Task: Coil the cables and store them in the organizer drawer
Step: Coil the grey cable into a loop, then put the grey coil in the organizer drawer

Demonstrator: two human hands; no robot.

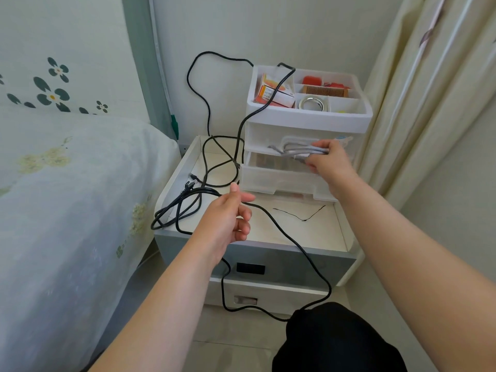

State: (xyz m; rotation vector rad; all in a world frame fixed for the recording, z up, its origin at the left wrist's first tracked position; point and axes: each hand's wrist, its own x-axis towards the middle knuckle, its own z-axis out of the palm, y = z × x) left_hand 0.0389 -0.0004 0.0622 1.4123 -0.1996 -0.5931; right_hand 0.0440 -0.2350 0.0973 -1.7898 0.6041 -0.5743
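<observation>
Right hand (328,159): fingers curled round a coiled bundle of grey cable (300,151), held just above the pulled-out lower drawer of translucent plastic (276,179). Left hand (228,216): thumb and forefinger pinching a long thin black cable (292,241), other fingers loosely curled. That black cable, uncoiled: runs from the left hand down over the front edge of the white bedside cabinet (268,253), loops low in front of the cabinet's drawers and reaches a black garment on the person's lap (335,339); other lengths lie in loose loops on the left of the cabinet top, hang over its left edge, and rise along the wall and across the open top tray. White three-tier plastic desk organizer (308,116): stands at the rear right of the cabinet top; top tray holds an orange-and-white box (279,95), a wooden comb (326,91), a shiny metal ring (312,102) and red items. Short fine black thread or wire (300,214): lies on the cabinet top in front of the organizer. Bed with pale floral cover (67,197): left. Cream curtain (429,89): right.
</observation>
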